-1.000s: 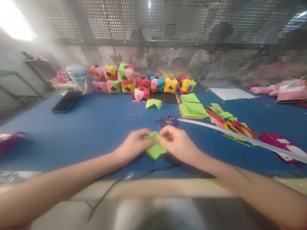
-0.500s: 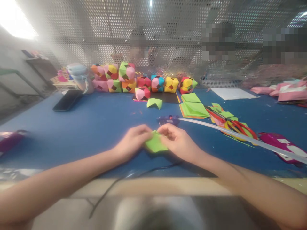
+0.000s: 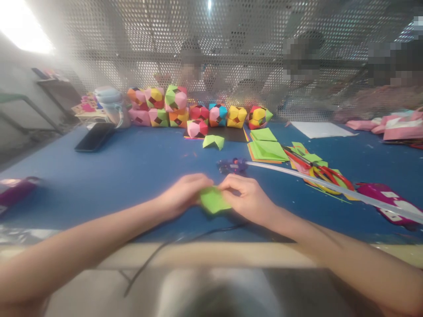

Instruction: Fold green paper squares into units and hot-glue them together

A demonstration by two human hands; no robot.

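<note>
Between my two hands is a green sheet of folding paper (image 3: 214, 200), slightly blurred, with a folded outline. My left hand (image 3: 187, 190) pinches its upper left side, the fingertips curled over the edge. My right hand (image 3: 246, 193) grips the upper right corner between thumb and fingers. Just beyond them lies a dark blue glue gun (image 3: 233, 165) with a long clear glue stick (image 3: 317, 181) running out to the right. Farther back stands a small folded green paper piece (image 3: 213, 141).
Folded paper balls (image 3: 178, 100) line the back of the blue table (image 3: 139, 158). Stacked green paper squares (image 3: 267, 149) and red-and-yellow-handled scissors (image 3: 330, 178) lie right of centre. A phone (image 3: 94, 137) and cup (image 3: 110, 105) stand left. People sit behind the mesh screen (image 3: 238, 39).
My fingers have shifted slightly along the upper edge of the green paper, and its top now lies lower and flatter. Both hands keep hold; the other things stay put.
</note>
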